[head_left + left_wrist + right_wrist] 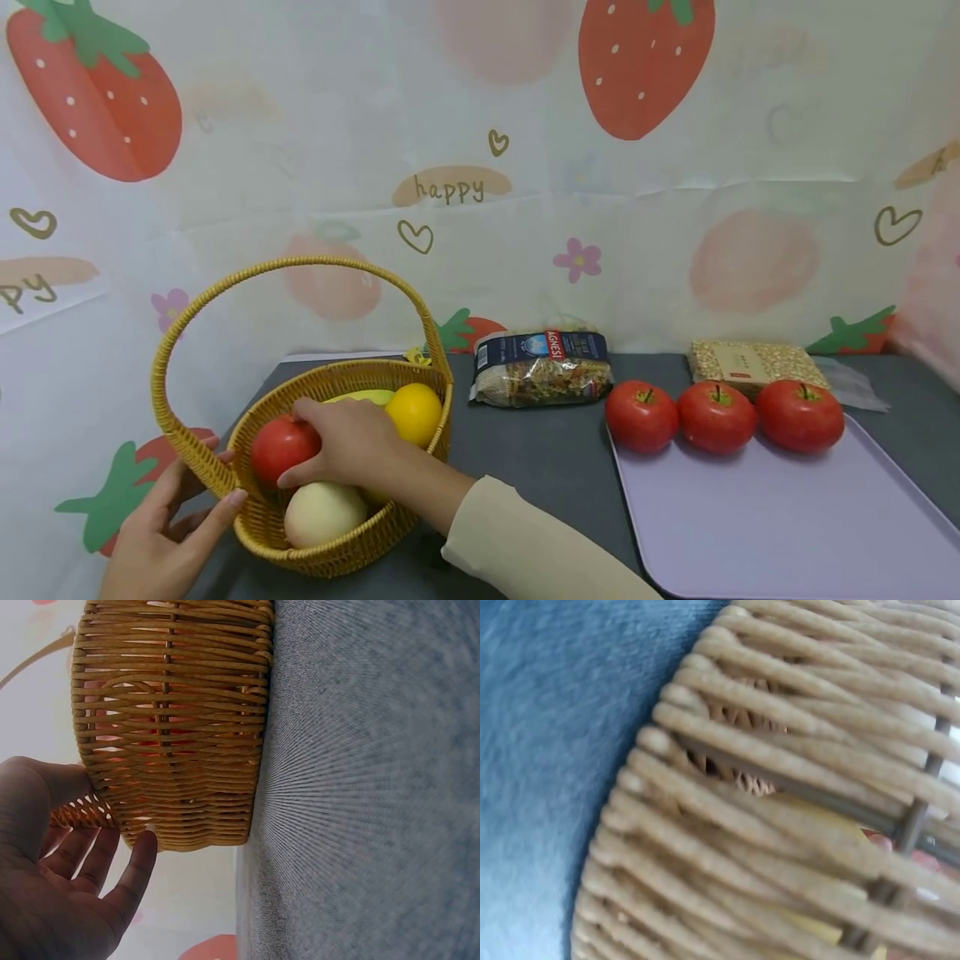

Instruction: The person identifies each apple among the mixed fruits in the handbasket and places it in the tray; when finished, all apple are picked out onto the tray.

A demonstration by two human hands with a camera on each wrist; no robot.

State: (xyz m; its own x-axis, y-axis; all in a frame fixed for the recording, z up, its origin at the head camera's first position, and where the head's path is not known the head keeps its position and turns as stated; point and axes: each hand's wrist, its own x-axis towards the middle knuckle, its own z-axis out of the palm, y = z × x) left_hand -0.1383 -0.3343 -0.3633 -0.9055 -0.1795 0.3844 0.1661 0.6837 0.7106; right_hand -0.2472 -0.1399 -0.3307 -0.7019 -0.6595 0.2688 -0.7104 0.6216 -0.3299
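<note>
A yellow wicker basket (330,562) with a tall arched handle stands on the left of the dark table. My left hand (161,521) holds its left rim at the foot of the handle, thumb and fingers on either side; the left wrist view shows that hand (71,877) against the weave. Inside the basket my right hand (352,442) grips a red apple (281,450) from above. Around it lie a pale round fruit (324,512), a yellow lemon-like fruit (415,414) and a yellow-green fruit (367,396), partly hidden. The right wrist view shows mainly basket weave (780,810).
On the right lies a lilac tray (772,525), with three red apples (717,418) along its back edge. Behind are a bag of Agnesi pasta (543,367) and a clear pack of pale grains or beans (757,364). A strawberry-print cloth (465,100) hangs at the back.
</note>
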